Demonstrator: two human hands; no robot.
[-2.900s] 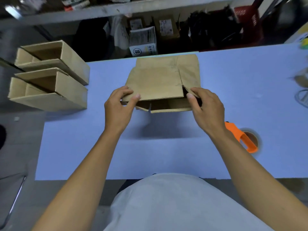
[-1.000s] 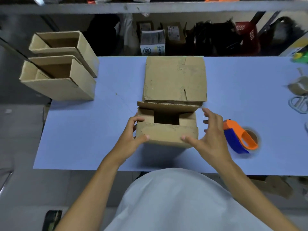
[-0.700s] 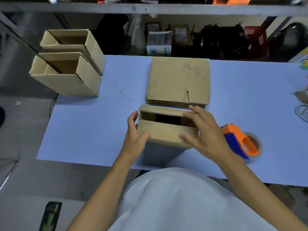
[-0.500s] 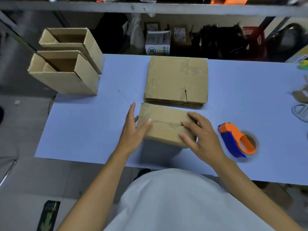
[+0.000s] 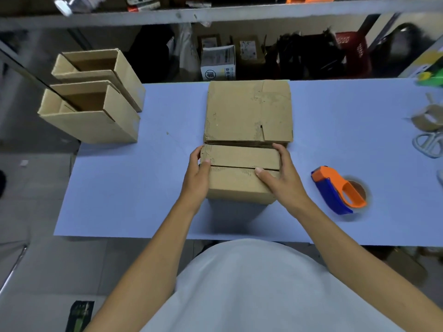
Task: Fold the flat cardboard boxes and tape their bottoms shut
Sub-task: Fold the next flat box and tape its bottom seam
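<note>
The far flap has come down since a second ago, so the box on the bench shows two flaps meeting at a seam. The two finished boxes stand open, their insides shadowed. Left hand and right hand clasp its sides, thumbs pressing the flaps.

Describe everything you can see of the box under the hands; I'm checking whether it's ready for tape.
The box is plain brown cardboard, standing on the blue table just in front of the stack of flat boxes. Its two upper flaps are folded shut, meeting at a seam across the middle with no tape visible. The left hand and right hand grip its ends, thumbs pressing near the seam.
</note>
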